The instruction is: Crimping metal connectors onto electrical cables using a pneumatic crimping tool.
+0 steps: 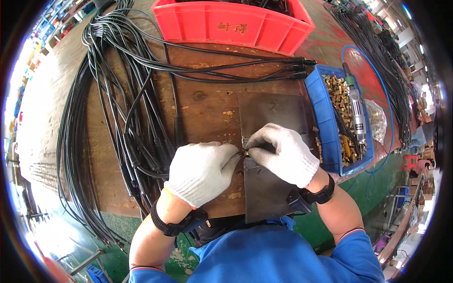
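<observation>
Left hand [205, 170] and right hand [285, 152], gloved, each pinch fingertips nearly closed on small part [245, 153] by plate [270, 188] edge; cables [71, 137] left, blue bin [324, 129] right.

Over at twelve o'clock on the brown wooden table [203, 111], I can see writing on the long red plastic bin [196, 26]: two large characters [232, 28] in gold-brown strokes, standing side by side and upright about midway along the wall that faces six o'clock. Near three o'clock, the slim silver cylindrical metal tool [355, 101] with the dark green end, lying over the blue rectangular plastic tray [323, 113], bears a small dark label [359, 128] toward the six o'clock end of its barrel. The pale marks on that one are too small to read.
</observation>
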`<act>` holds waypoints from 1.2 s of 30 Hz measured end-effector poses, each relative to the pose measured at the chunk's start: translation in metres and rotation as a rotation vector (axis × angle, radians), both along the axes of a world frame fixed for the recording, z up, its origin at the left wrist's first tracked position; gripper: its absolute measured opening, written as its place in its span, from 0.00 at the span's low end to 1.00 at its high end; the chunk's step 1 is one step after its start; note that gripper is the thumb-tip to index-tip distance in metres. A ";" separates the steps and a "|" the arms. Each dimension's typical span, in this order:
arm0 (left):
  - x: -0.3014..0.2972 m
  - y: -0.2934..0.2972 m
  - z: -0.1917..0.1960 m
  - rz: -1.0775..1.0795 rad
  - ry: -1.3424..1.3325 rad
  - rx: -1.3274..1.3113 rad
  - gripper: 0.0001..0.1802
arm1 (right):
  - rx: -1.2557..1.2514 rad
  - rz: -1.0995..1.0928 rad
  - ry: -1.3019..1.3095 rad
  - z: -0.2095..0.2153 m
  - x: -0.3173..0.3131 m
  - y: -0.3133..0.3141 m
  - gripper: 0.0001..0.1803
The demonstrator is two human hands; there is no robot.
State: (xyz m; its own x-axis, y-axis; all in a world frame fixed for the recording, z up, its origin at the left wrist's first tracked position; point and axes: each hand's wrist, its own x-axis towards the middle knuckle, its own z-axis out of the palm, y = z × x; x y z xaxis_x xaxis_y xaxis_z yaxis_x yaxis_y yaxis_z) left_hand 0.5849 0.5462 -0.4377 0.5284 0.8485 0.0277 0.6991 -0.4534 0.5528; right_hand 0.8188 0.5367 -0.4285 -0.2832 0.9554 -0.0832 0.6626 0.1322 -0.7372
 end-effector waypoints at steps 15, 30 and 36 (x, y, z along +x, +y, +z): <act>-0.003 -0.002 0.001 0.056 -0.001 -0.089 0.12 | 0.544 -0.427 -0.341 0.048 0.094 -0.011 0.20; 0.002 0.003 -0.006 0.008 -0.024 -0.090 0.14 | 0.319 -0.610 -0.174 0.068 0.252 -0.011 0.16; 0.000 0.001 -0.006 0.016 -0.053 -0.104 0.14 | 0.183 -0.303 1.215 0.113 0.211 -0.001 0.39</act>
